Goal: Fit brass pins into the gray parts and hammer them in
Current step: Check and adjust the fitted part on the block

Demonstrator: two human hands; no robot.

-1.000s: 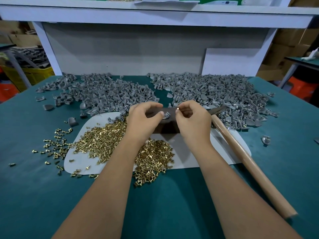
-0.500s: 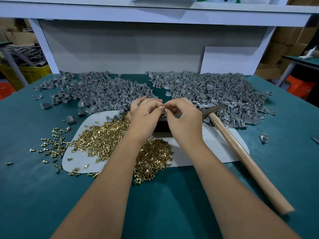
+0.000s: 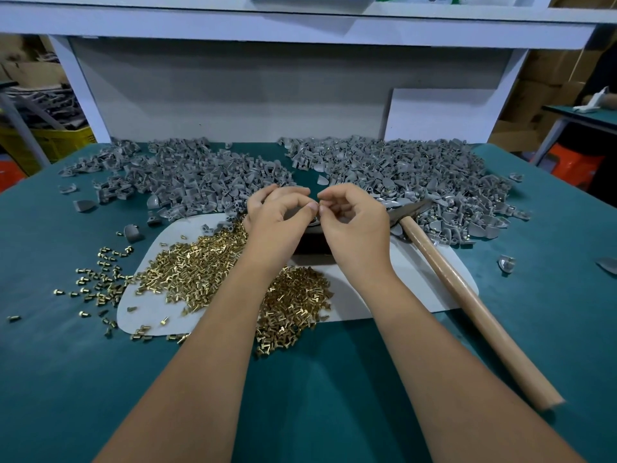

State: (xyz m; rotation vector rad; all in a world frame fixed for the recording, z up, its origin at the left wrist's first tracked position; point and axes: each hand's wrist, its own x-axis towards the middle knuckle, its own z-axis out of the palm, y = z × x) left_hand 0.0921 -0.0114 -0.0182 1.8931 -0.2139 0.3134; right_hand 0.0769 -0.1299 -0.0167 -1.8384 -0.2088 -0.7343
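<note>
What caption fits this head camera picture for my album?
Two hands, left hand and right hand, meet over brass pins, hammer lying beside.

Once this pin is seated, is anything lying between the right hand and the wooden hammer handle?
Nothing visible does. The wooden-handled hammer lies just right of the right hand, its handle on bare white mat and green tabletop. Only its metal head touches the right-hand heap of gray plastic parts.

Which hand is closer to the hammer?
The right hand. It sits just beside the hammer, near its metal head. The left hand is farther away, on the other side of the right hand, above the brass pins.
</note>
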